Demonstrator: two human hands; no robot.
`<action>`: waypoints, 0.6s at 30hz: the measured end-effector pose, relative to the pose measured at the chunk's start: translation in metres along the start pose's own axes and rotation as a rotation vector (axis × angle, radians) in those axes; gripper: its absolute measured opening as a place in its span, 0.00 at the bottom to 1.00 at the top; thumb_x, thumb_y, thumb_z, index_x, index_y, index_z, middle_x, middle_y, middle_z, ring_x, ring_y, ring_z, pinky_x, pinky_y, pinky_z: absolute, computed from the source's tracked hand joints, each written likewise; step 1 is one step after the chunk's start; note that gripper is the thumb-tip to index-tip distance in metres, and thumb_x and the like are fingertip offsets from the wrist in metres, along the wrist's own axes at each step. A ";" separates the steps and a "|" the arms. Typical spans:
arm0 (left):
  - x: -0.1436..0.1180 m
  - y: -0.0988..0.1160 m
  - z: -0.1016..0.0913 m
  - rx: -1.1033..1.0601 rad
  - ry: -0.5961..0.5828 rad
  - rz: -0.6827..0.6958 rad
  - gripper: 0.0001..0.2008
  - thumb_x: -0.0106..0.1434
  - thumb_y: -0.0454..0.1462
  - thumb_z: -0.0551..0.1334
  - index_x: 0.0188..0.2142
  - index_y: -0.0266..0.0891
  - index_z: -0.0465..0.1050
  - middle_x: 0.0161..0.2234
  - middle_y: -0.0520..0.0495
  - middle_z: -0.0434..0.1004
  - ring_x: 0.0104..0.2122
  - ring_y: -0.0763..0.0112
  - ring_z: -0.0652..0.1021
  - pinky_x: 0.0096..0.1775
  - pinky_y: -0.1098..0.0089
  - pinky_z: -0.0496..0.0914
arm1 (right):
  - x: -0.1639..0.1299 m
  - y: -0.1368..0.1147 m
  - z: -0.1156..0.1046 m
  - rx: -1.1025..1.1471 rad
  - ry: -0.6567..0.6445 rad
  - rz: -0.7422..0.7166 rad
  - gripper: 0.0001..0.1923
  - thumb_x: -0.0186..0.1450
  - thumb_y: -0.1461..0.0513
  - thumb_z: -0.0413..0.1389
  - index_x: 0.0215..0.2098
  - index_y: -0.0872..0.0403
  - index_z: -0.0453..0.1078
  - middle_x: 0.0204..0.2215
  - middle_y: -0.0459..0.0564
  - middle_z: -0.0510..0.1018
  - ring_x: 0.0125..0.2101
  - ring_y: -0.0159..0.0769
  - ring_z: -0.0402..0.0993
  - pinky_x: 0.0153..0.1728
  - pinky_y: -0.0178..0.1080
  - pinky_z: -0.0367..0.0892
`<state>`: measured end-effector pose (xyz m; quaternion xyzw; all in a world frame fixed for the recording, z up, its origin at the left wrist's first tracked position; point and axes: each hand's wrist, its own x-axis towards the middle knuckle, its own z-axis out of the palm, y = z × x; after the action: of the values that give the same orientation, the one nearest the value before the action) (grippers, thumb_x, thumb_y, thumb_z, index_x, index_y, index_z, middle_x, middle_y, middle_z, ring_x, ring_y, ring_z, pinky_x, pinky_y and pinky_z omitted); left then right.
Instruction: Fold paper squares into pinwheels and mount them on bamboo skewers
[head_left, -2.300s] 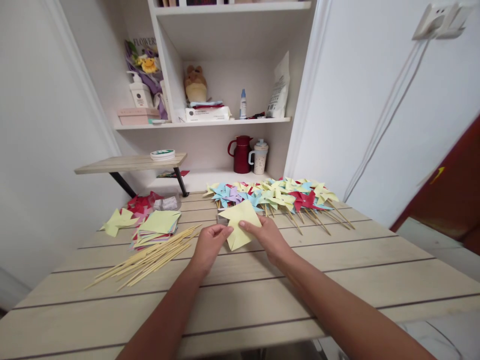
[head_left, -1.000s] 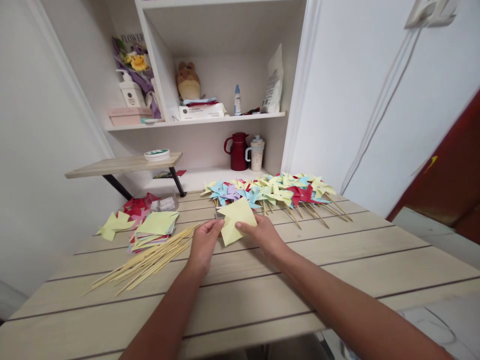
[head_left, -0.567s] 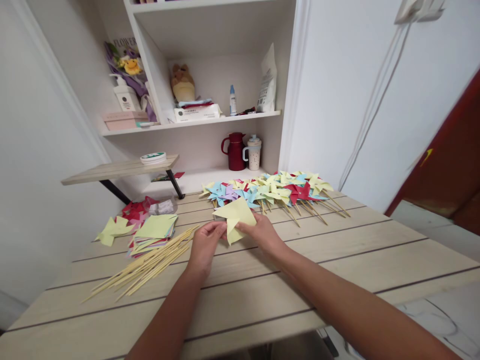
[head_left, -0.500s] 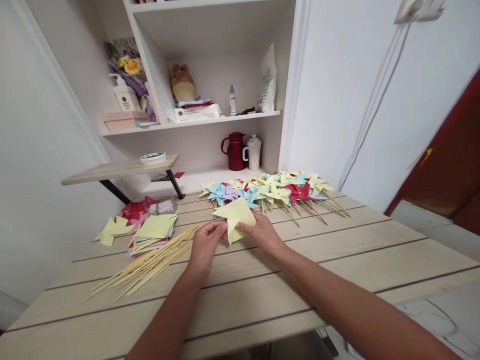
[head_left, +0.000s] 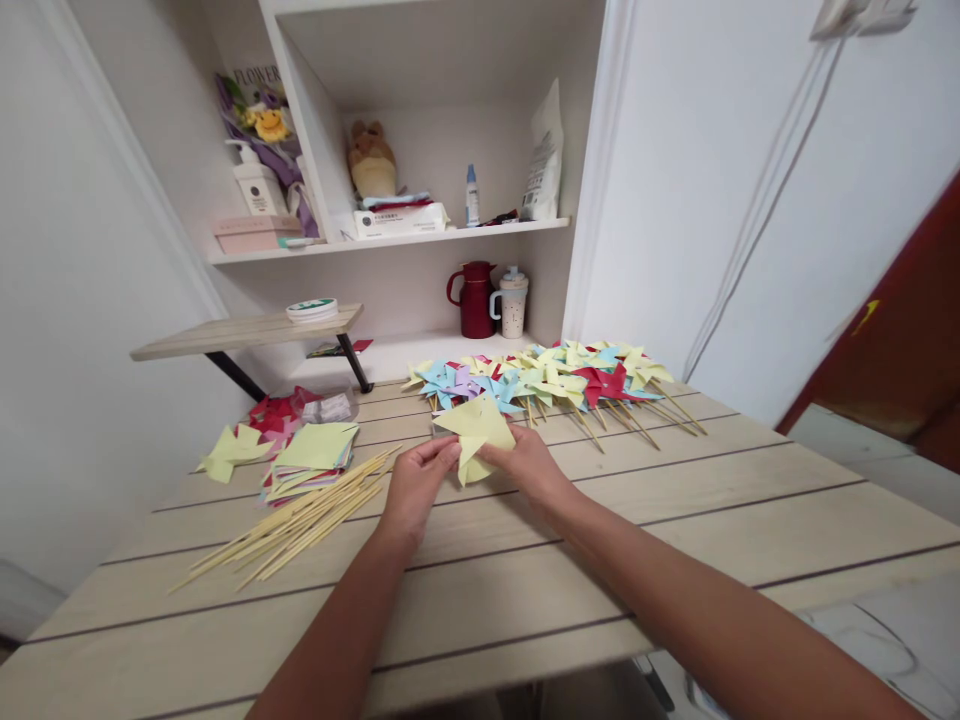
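A pale yellow paper pinwheel piece (head_left: 484,425), partly folded, is held above the table between both hands. My left hand (head_left: 418,482) pinches its left edge between thumb and fingers. My right hand (head_left: 529,464) grips the lower right side, thumb on the near face and fingers hidden behind. Left of my hands lie many thin wooden sticks (head_left: 315,520) in a loose bundle. Behind them is a stack of coloured paper squares (head_left: 315,450), with a yellow one on top. Finished pinwheels on sticks (head_left: 555,380) are heaped beyond my hands, in yellow, blue, red and purple.
A loose yellow pinwheel shape (head_left: 231,453) and red paper pieces (head_left: 274,412) lie at the left, beside a clear plastic box (head_left: 330,408). A small raised shelf (head_left: 247,333) stands behind. A red jug (head_left: 477,302) and a cup (head_left: 513,306) stand at the back.
The left thumb and fingers have shifted slightly on the paper, at the folded corner. The whole view has moved a little; both hands still hold the piece.
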<state>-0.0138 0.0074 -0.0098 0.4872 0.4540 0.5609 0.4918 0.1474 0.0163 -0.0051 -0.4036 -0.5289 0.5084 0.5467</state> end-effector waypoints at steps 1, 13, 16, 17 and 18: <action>0.000 0.000 0.000 0.002 0.001 -0.003 0.18 0.50 0.44 0.72 0.40 0.37 0.83 0.39 0.42 0.84 0.38 0.64 0.79 0.45 0.67 0.70 | -0.001 -0.001 0.000 -0.005 0.004 0.003 0.14 0.50 0.60 0.62 0.35 0.57 0.77 0.31 0.52 0.82 0.30 0.38 0.75 0.32 0.38 0.68; 0.001 -0.002 -0.002 0.047 0.047 -0.008 0.15 0.49 0.43 0.72 0.34 0.35 0.82 0.30 0.45 0.82 0.32 0.67 0.77 0.38 0.68 0.68 | 0.000 0.004 0.000 0.037 -0.046 0.060 0.15 0.50 0.59 0.64 0.35 0.58 0.77 0.32 0.52 0.82 0.30 0.39 0.74 0.34 0.40 0.67; 0.001 0.000 -0.002 0.033 0.072 -0.026 0.16 0.48 0.43 0.73 0.34 0.35 0.82 0.31 0.45 0.82 0.32 0.67 0.77 0.39 0.68 0.68 | -0.002 0.002 0.002 0.053 -0.042 0.072 0.17 0.51 0.58 0.65 0.36 0.58 0.77 0.33 0.53 0.82 0.30 0.39 0.74 0.34 0.40 0.67; 0.001 0.001 -0.002 0.027 0.083 -0.030 0.16 0.48 0.43 0.73 0.34 0.35 0.82 0.31 0.45 0.83 0.32 0.66 0.77 0.39 0.68 0.69 | -0.002 0.001 0.002 0.059 -0.039 0.068 0.17 0.51 0.57 0.65 0.37 0.58 0.77 0.33 0.52 0.82 0.31 0.39 0.74 0.34 0.39 0.66; 0.000 0.002 -0.002 0.022 0.095 -0.032 0.15 0.47 0.42 0.73 0.33 0.35 0.82 0.32 0.44 0.83 0.32 0.66 0.78 0.39 0.68 0.69 | -0.002 0.000 0.002 0.064 -0.038 0.058 0.17 0.52 0.56 0.65 0.37 0.58 0.77 0.33 0.52 0.82 0.31 0.39 0.74 0.35 0.39 0.66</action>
<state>-0.0155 0.0076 -0.0084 0.4581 0.4908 0.5706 0.4730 0.1458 0.0138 -0.0055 -0.3913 -0.5108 0.5483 0.5341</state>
